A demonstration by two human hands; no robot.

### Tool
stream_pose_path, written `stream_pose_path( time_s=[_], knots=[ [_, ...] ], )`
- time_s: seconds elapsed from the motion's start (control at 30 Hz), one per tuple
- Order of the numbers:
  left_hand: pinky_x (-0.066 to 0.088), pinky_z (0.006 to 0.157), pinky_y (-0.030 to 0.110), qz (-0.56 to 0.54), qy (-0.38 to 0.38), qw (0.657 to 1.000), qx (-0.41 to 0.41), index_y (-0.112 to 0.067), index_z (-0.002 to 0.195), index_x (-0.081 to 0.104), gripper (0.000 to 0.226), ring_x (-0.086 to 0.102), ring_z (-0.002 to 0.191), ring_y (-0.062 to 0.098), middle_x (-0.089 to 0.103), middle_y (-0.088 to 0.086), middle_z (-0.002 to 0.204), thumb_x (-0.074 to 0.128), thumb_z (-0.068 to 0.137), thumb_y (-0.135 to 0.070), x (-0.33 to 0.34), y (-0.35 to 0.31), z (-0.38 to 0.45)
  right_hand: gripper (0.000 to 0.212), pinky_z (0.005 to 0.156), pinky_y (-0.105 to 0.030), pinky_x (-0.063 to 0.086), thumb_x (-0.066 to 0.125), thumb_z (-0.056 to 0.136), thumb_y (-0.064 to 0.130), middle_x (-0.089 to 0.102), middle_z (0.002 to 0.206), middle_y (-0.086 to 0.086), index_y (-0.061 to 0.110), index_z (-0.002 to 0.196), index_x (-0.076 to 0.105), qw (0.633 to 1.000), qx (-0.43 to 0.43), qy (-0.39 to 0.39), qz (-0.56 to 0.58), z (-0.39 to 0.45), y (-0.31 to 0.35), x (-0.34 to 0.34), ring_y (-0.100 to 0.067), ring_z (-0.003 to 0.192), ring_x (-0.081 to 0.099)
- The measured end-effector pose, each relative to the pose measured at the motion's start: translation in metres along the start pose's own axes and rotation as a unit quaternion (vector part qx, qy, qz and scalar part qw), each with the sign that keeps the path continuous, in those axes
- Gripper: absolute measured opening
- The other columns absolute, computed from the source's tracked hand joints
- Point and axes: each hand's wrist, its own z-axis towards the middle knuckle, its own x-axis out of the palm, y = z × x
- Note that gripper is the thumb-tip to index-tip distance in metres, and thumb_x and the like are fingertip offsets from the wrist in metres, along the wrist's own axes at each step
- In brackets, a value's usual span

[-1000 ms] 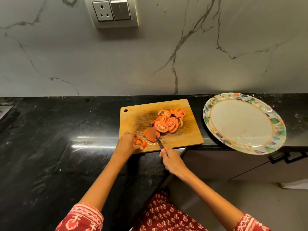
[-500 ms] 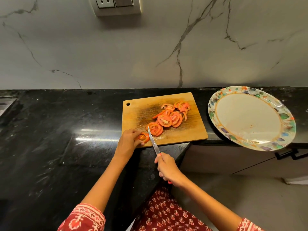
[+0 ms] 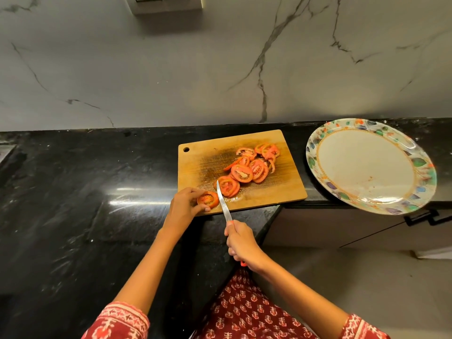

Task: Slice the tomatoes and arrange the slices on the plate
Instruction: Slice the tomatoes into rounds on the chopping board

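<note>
Since a second ago the knife (image 3: 223,204) has drawn back from the heap of cut slices (image 3: 249,167) and now stands with its blade just beside the cut face of the remaining tomato piece (image 3: 208,199), at the near left corner of the wooden cutting board (image 3: 274,194). A fresh slice lies against the heap on the board's centre, so one cut appears complete and the next is being lined up. Judgement: slicing is near its end for this tomato, as only a short stub remains; the arranging stage has not begun, since the patterned plate (image 3: 423,167), to the right of the board and overhanging the worktop (image 3: 73,192) edge, holds no slices. The left hand (image 3: 184,204) rests at the board's near left corner, its fingers curled round the stub and pinching it with the cut face turned toward the blade. The right hand (image 3: 241,243) hangs off the board's near edge, clenched round the red handle, with the blade angled up and away over the board. Risk noted: the stub is small and the left fingertips sit close to the blade, so the remaining cuts call for care.
</note>
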Motion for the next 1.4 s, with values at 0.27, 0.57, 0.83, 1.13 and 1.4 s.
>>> stream_pose_path(
  time_s=[0.27,0.57,0.83,1.13,1.4],
  knots=[
    [0.05,0.092,0.038,-0.024,-0.049,0.999,-0.001,-0.003,0.11,0.065,0.04,0.061,0.103,0.025,0.064,0.011,0.11,0.074,0.071,-0.001,0.006,0.006,-0.006,0.028,0.034,-0.02,0.022,0.028,0.099,0.025,0.038,0.059,0.001,0.016,0.078,0.044,1.0,-0.002,-0.004,-0.01,0.002,0.004,-0.002,-0.006,0.039,0.033],
    [0.045,0.088,0.03,0.078,0.015,0.997,0.007,-0.011,0.119,0.062,0.055,0.056,0.106,0.022,0.063,0.005,0.114,0.079,0.066,-0.012,0.003,-0.002,0.012,0.031,0.035,-0.021,0.025,0.027,0.1,0.03,0.04,0.061,0.002,0.017,0.078,0.044,0.998,-0.018,-0.009,-0.052,-0.001,0.0,-0.002,-0.007,0.041,0.035],
    [0.046,0.093,0.034,0.049,-0.052,0.997,0.033,-0.005,0.117,0.062,0.039,0.054,0.111,0.023,0.061,0.008,0.118,0.068,0.079,-0.012,0.009,0.001,-0.006,0.031,0.035,-0.021,0.025,0.027,0.1,0.03,0.04,0.061,0.001,0.018,0.077,0.044,0.999,-0.016,-0.008,-0.04,0.002,0.0,0.001,-0.008,0.041,0.035],
    [0.043,0.084,0.015,-0.031,-0.064,0.997,-0.019,-0.001,0.109,0.065,0.036,0.059,0.098,0.015,0.065,0.01,0.107,0.073,0.074,-0.006,0.011,-0.002,-0.001,0.032,0.037,-0.022,0.023,0.027,0.101,0.029,0.038,0.06,0.001,0.016,0.076,0.041,1.0,0.007,-0.008,-0.004,0.004,0.008,0.009,-0.008,0.039,0.033],
    [0.04,0.084,0.017,-0.021,-0.088,0.995,-0.033,-0.001,0.106,0.067,0.032,0.061,0.099,0.019,0.067,0.013,0.105,0.073,0.074,-0.004,0.014,-0.006,0.001,0.029,0.038,-0.021,0.021,0.028,0.1,0.029,0.035,0.061,0.002,0.015,0.078,0.041,0.999,0.022,0.002,0.038,-0.001,0.004,0.008,-0.006,0.039,0.03]
  ],
)
